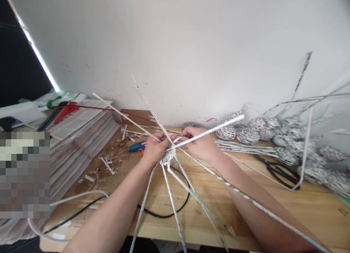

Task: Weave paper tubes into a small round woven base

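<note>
A small woven piece of rolled newspaper (167,158) is held above the table, with several long paper tubes fanning out from it. My left hand (156,148) grips it from the left, thumb on top near the crossing of the tubes. On the other side, my right hand (199,141) has its fingertips pinched on a paper tube close to the weave. A thick white tube (218,128) slants up to the right in front of that hand. Other tubes (173,205) hang down toward the table's front edge. The right fingertips are partly hidden.
Woven paper balls (247,134) line the right side, with black scissors (281,172) in front of them. Paper tubes (246,148) lie behind my right arm. At left are stacked newspapers (102,131), a blue glue gun (136,147) and paper scraps (108,166). A black cable (188,194) loops below.
</note>
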Demonstrator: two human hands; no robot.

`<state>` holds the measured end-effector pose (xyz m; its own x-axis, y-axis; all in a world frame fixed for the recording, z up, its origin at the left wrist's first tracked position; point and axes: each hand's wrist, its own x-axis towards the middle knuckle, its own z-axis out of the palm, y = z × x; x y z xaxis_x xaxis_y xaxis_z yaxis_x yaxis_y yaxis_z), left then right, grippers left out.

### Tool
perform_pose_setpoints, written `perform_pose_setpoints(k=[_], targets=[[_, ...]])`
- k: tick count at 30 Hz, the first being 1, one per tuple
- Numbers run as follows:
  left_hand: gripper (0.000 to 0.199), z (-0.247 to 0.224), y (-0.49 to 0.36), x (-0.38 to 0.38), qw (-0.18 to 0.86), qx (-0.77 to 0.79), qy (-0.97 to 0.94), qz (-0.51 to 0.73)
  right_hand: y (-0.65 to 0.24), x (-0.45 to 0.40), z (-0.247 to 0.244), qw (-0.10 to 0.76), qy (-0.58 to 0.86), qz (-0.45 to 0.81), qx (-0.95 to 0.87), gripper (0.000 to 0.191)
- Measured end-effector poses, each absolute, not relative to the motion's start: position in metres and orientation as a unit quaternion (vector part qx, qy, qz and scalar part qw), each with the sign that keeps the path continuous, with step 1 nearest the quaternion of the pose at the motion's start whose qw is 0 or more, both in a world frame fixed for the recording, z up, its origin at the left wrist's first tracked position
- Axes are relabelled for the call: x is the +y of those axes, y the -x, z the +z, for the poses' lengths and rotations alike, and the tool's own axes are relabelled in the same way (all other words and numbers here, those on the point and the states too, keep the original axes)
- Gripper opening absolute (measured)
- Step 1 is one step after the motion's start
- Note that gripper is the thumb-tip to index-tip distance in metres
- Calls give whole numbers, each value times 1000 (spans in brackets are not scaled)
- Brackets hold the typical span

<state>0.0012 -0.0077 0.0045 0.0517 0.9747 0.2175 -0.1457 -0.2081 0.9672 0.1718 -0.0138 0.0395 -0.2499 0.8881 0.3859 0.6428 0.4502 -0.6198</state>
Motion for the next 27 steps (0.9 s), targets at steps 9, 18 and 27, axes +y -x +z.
perform_pose_setpoints(k=[9,18,27], targets=[[36,3,1,-6,512,393,-504,574,-171,-15,44,373,500,165,-764,9],[38,8,-1,-8,529,398,-488,569,-176,-18,51,369,486,123,-782,11],[38,12,-2,-11,528,385,-497,571,-179,-14,46,359,465,127,-799,9]])
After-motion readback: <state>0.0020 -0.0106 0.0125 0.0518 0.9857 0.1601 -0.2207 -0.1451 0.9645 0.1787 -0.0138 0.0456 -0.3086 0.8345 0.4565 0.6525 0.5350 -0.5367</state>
